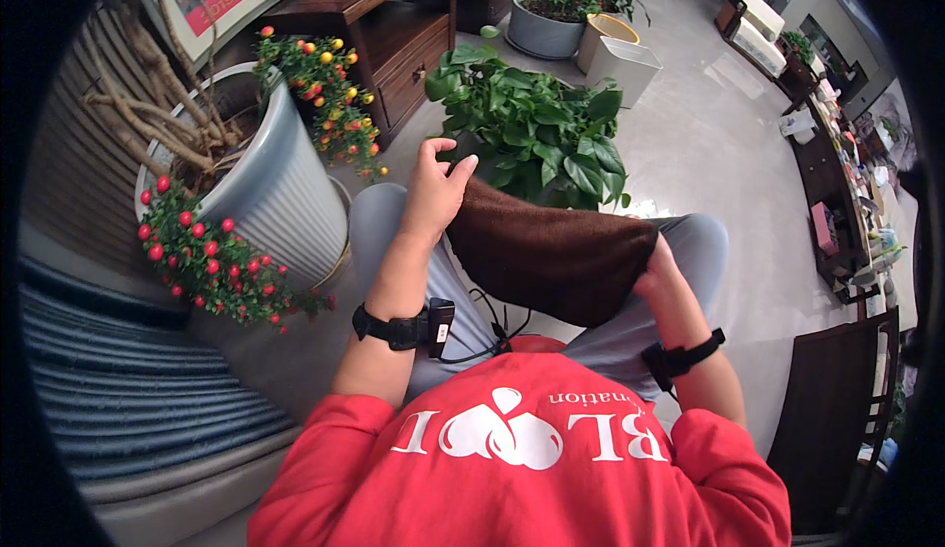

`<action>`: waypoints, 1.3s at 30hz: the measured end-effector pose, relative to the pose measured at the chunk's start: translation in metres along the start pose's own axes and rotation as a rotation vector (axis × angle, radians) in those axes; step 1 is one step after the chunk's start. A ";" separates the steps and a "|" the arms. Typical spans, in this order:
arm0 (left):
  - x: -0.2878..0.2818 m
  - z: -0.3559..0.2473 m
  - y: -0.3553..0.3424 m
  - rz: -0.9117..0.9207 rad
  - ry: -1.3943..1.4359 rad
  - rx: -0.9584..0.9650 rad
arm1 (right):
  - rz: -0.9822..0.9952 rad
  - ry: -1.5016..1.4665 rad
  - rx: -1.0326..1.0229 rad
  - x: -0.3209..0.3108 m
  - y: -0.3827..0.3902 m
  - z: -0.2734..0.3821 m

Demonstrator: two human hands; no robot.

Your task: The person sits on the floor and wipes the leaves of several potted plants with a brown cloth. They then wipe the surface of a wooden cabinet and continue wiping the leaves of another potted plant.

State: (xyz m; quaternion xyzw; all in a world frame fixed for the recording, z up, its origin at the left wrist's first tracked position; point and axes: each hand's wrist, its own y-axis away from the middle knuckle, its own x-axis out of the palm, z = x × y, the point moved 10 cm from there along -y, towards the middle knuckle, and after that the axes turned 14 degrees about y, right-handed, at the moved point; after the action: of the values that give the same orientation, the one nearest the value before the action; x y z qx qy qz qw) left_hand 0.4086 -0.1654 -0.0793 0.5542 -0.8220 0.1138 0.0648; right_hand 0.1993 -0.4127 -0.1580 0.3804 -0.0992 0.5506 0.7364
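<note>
A dark brown cloth [546, 247] stretches between my two hands above my lap. My left hand [431, 193] is at its upper left corner, with thumb and index finger curved and a gap between their tips. The cloth runs up against this hand, and its other fingers are hidden. My right hand [661, 266] grips the cloth's right end, its fingers mostly covered by the fabric. Just beyond the cloth stands a leafy green plant [536, 119], close to my left fingertips.
At left stands a large ribbed pale planter [285, 188] with woody stems and red-berried sprigs. A wooden cabinet [399, 64], a grey round planter [544, 30] and a white bin [622, 69] are ahead. A dark wooden chair [832, 409] is at right.
</note>
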 end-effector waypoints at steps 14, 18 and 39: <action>0.198 -0.056 0.029 0.602 -0.440 0.345 | -1.042 1.253 -1.172 -0.041 0.127 0.227; 0.279 -0.070 0.066 0.789 -0.213 0.509 | -0.586 0.258 -1.208 -0.100 0.076 0.176; 0.182 0.239 -0.026 -0.123 0.571 -0.856 | -0.472 0.049 -0.707 -0.107 -0.026 0.150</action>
State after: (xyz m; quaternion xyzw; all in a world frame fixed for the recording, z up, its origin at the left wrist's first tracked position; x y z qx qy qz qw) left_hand 0.3691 -0.3996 -0.2652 0.4723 -0.7104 -0.0898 0.5140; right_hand 0.2230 -0.5946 -0.1265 0.1034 -0.1745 0.3077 0.9296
